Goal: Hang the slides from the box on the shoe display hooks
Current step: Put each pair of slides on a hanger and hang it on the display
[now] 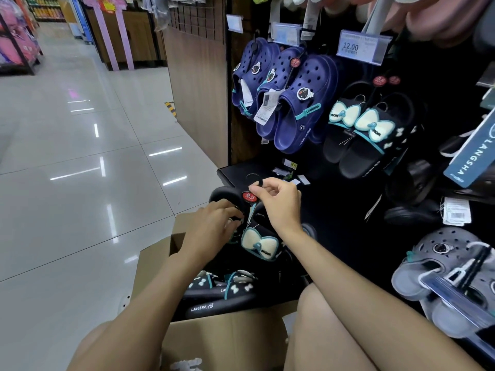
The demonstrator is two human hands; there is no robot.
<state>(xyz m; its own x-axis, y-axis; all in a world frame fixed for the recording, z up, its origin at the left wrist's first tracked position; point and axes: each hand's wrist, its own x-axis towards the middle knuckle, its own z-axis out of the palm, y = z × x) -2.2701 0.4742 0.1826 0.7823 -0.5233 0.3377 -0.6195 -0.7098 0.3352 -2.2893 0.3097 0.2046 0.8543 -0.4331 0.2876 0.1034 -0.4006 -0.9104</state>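
A brown cardboard box (pixel 230 341) with open flaps stands on the glossy pale tile floor (pixel 80 170), hard against the dark shoe display (pixel 334 210). Just above the box, a pair of black foam slides (pixel 257 236) is held up, one showing a soft cream bow with a teal edge. The left hand (pixel 214 226) curls its fingers round the rounded heel end of the pair. The right hand (pixel 281 202), above the box and nearer the display, pinches a thin black hanger loop (pixel 254 180) between thumb and forefinger; a round red tag (pixel 249 196) sits just below that pinch. More black slides (pixel 222 293) with small white bows lie inside the box, their thick soles printed with white letters.

Above the box, on the display, hang smooth navy clogs (pixel 294 103) with round holes, and beside them another bow pair (pixel 367 132) under a price label (pixel 359 46). Grey clogs (pixel 450 274) hang to the right of the box. Left of the box the floor lies open along the aisle.
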